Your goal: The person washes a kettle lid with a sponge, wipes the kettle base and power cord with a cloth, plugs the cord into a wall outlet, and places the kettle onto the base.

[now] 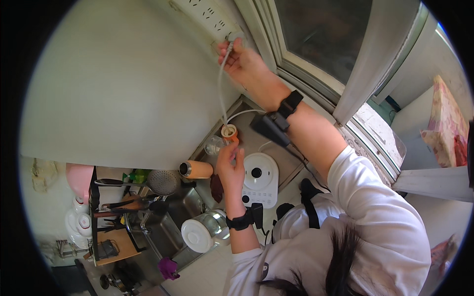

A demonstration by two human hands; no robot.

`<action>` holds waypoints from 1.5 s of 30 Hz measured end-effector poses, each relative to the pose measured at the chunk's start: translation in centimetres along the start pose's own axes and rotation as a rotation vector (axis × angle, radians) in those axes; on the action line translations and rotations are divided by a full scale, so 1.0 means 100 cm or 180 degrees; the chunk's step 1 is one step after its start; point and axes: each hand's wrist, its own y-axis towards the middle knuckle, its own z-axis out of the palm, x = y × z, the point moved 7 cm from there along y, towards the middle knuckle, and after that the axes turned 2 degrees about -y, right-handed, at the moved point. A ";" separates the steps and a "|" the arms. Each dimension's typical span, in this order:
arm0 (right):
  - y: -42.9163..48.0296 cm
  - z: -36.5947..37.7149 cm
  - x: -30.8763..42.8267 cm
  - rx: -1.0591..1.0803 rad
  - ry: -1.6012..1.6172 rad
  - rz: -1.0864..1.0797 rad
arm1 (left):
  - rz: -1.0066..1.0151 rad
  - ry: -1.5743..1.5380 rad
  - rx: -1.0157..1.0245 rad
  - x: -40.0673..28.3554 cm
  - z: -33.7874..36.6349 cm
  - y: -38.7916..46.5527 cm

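At the wall socket strip (207,16), my right hand (240,61) grips a white power plug (235,36) at the strip's lower end. Its pale cord (221,88) hangs down past my fingers toward the corner of the counter. Lower down, my left hand (230,164) is held palm up with thumb and fingers apart. Its fingertips overlap the handle of an orange mug (229,130); whether they touch it is unclear. A clear glass cup (213,145) stands beside the mug. Close to my left hand sits a white electric appliance base (261,174) with a control panel.
An orange thermos (196,169) and a dark red cloth (216,188) are left of my left hand. A glass kettle (207,230) with a white lid stands by the steel sink (163,233). A rack (116,246) holds utensils. A window frame (314,77) borders the right.
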 end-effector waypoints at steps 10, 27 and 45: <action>0.004 -0.002 -0.007 0.0299 -0.0889 0.0550 | -0.0638 -0.0075 -0.0088 0.048 -0.007 -0.055; 0.003 -0.002 0.005 0.0205 -0.1413 0.0820 | 0.1785 0.1430 -0.0868 -0.141 0.012 0.109; -0.021 -0.003 0.016 0.0764 -0.1916 0.0503 | 0.2057 0.1943 -0.0320 -0.152 0.032 0.130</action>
